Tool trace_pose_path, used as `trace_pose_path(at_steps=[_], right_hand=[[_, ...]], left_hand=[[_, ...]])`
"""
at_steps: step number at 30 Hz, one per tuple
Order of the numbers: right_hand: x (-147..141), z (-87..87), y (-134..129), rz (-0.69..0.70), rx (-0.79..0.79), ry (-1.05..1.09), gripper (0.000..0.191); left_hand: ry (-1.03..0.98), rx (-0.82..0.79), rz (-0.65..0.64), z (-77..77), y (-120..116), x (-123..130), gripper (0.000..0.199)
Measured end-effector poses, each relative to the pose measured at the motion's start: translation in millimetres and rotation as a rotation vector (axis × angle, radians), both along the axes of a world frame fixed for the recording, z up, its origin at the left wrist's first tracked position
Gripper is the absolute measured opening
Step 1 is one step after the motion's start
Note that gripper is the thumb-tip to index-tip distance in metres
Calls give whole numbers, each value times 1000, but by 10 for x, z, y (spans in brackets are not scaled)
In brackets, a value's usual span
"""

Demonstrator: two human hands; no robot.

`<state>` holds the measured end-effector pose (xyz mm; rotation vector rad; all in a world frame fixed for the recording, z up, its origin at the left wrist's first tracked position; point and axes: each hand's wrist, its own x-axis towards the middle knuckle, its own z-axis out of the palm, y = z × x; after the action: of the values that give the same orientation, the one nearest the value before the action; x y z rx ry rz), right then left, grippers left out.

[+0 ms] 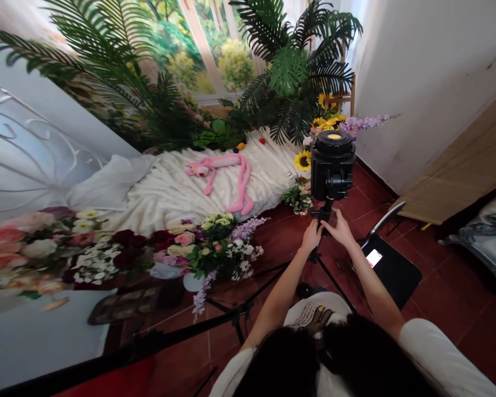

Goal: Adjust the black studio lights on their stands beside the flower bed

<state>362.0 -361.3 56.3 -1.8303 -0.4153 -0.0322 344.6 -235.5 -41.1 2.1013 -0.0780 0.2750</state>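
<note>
A black studio light point(333, 165) with a yellow disc on its top stands upright on a black stand point(325, 212) at right of centre. My left hand point(312, 236) is closed around the stand's upper pole, just below the light. Beside it, my right hand point(339, 229) is at the same pole, thumb and fingers spread apart, with its fingertips near the pole under the light's bracket. Whether the right fingers touch the pole is hard to tell.
A pink plush toy point(242, 179) lies on a white fur cloth point(165, 187). Flowers point(186, 242) line its near edge, palms point(289, 66) stand behind. A black chair point(397, 270) holds a lit phone point(374, 257). Black tripod legs point(231, 314) cross the red floor.
</note>
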Motion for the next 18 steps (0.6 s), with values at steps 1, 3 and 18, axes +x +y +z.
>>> trace_pose_path(at_steps=[1, 3, 18], right_hand=[[-46, -66, -75, -24, 8, 17, 46], [-147, -236, -201, -106, -46, 53, 46], [-327, -947, -81, -300, 241, 401, 42]], left_hand=[[-5, 6, -1, 6, -1, -7, 36], [-18, 9, 5, 15, -4, -17, 38], [-10, -29, 21, 20, -19, -24, 42]])
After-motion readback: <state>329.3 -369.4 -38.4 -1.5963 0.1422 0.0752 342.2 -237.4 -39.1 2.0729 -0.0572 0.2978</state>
